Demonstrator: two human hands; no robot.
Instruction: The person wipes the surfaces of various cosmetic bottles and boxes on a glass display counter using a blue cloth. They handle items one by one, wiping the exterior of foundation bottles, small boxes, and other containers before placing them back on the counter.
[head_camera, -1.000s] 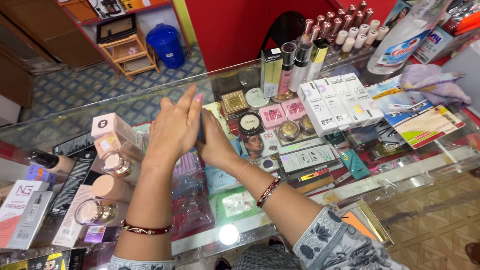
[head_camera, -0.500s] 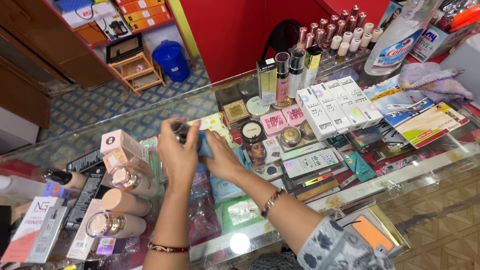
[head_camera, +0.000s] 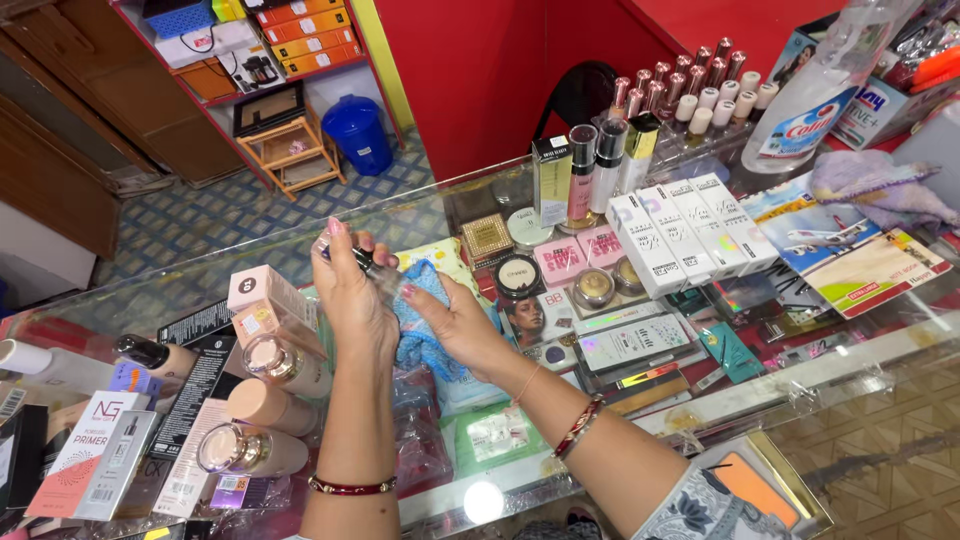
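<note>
My left hand (head_camera: 350, 295) is closed around a small clear bottle with a dark cap (head_camera: 362, 263), held above the glass counter (head_camera: 400, 215). My right hand (head_camera: 455, 320) grips a blue cloth (head_camera: 420, 320) and presses it against the bottle. Both wrists carry red bangles. The bottle's lower part is hidden by my fingers and the cloth.
Peach foundation bottles (head_camera: 275, 365) and pink boxes (head_camera: 265, 300) stand at the left. White cartons (head_camera: 690, 235), compacts (head_camera: 518, 275), tall tubes (head_camera: 583, 170) and a row of nail-polish bottles (head_camera: 700, 90) fill the right. A large clear spray bottle (head_camera: 830, 80) and a lilac cloth (head_camera: 870, 185) sit far right.
My hands have come down and nearer to me, from flat palms together to a grip on the bottle and the blue cloth. The camera view has tilted down a little.
</note>
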